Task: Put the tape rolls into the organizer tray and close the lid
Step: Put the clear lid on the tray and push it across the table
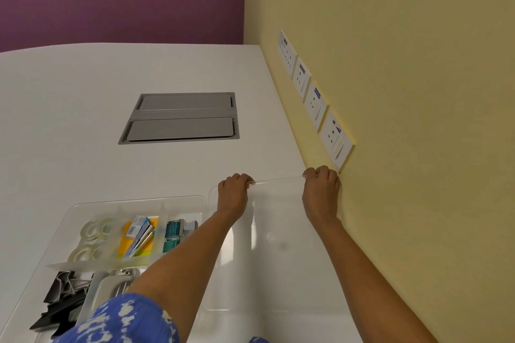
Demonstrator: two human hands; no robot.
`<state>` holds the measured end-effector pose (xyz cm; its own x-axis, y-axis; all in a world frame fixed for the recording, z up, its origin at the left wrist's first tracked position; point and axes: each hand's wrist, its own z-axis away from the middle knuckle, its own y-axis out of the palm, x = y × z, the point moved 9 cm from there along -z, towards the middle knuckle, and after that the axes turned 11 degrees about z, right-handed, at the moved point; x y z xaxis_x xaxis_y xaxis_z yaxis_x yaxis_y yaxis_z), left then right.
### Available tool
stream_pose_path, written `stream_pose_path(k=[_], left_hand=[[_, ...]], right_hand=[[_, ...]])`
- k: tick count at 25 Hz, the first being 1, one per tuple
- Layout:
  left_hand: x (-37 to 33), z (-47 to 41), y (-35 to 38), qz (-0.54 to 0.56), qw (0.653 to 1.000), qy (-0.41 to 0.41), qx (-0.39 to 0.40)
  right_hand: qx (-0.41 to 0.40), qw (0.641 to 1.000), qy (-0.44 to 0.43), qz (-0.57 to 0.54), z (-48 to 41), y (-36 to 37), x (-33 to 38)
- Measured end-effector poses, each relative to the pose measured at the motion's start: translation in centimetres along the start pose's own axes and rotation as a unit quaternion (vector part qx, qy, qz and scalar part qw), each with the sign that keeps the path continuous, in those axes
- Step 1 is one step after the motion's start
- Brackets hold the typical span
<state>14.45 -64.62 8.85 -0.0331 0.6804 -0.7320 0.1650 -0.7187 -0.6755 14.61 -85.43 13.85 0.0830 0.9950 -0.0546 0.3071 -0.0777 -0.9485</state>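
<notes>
Clear lid point(278, 231) gripped by both hands point(234, 189) beside tray point(133, 200); wall sockets point(315, 103) close.

Organizer tray point(69, 211) on bench point(69, 120), lid point(278, 245) to its right.
Tape rolls point(90, 239) in tray's far-left compartment; lid lies against wall point(404, 36); hatch point(181, 118) set in bench behind.

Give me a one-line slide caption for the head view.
Both hands grip the clear lid; tape rolls already in the organizer tray.

office: desk cable hatch point(179, 118), stationery
</notes>
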Motion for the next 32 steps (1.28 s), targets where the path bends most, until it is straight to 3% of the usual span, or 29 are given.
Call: stream_pose_path(k=[10, 14, 17, 19, 20, 21, 22, 24, 25, 27, 32], left_hand=[[-8.1, -0.5, -6.9, 0.047, 0.993, 0.079, -0.077], [-12.9, 0.4, -11.2, 0.068, 0.975, 0.168, -0.132], [-15.7, 2.3, -14.7, 0.069, 0.947, 0.237, -0.204], [-16.6, 3.4, -17.0, 0.074, 0.929, 0.253, -0.261], [-16.8, 3.8, -18.2, 0.077, 0.921, 0.251, -0.288], [-16.8, 4.2, -19.3, 0.078, 0.914, 0.249, -0.312], [-16.8, 4.5, -20.4, 0.077, 0.906, 0.253, -0.332], [-16.6, 5.4, -21.9, 0.065, 0.89, 0.282, -0.352], [-16.3, 6.0, -22.4, 0.056, 0.884, 0.301, -0.353], [-15.5, 7.0, -23.4, 0.038, 0.872, 0.334, -0.355], [-11.6, 9.4, -26.5, 0.018, 0.86, 0.374, -0.347]], right_hand=[[-0.151, 0.98, 0.092, -0.089, 1.0, -10.6, -1.9], [-0.235, 0.95, 0.138, -0.153, 2.3, -14.4, -2.8], [-0.252, 0.903, 0.192, -0.29, 3.4, -15.7, -2.8], [-0.254, 0.833, 0.248, -0.423, 4.0, -15.7, -3.0], [-0.221, 0.774, 0.298, -0.513, 4.1, -14.6, -3.2], [-0.143, 0.693, 0.351, -0.613, 4.0, -12.6, -2.6], [-0.03, 0.586, 0.382, -0.714, 3.9, -10.4, -1.0], [0.181, 0.357, 0.352, -0.846, 4.4, -8.8, 3.8], [0.236, 0.273, 0.328, -0.873, 4.6, -9.0, 5.5], [0.277, 0.191, 0.301, -0.892, 5.1, -9.4, 7.3], [0.307, 0.124, 0.29, -0.898, 6.8, -10.4, 11.3]])
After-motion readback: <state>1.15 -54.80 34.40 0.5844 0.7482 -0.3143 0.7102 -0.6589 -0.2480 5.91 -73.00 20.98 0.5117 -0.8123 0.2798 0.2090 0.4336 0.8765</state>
